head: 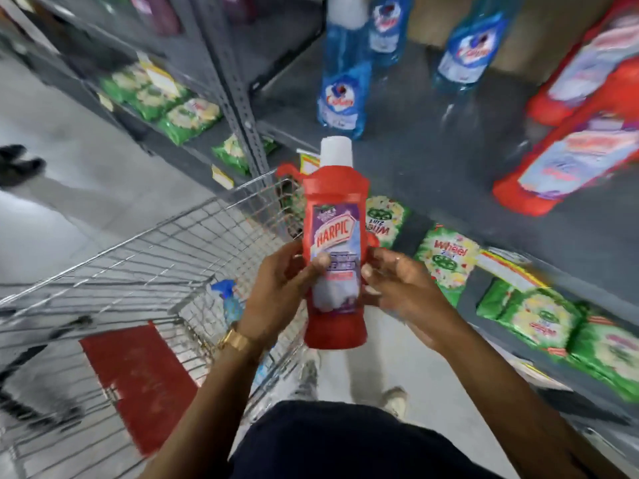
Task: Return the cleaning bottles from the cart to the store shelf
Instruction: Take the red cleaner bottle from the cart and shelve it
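A red Harpic bottle (334, 216) with a white cap stands upright in mid-air between my hands, in front of the grey shelf (432, 160). My left hand (287, 288) grips its left side, thumb across the label. My right hand (397, 288) holds its right side with fingertips on the label edge. The wire cart (155, 264) is at the left; a blue spray bottle (230, 299) lies inside it. On the shelf stand several blue bottles (340, 98) and red Harpic bottles (567, 167).
Green detergent packets (446, 261) fill the lower shelf at right and another row (179, 108) lies further left. A red flap (138, 382) sits in the cart seat. A person's dark shoes (20, 164) stand on the floor far left. My own feet (394, 399) are below.
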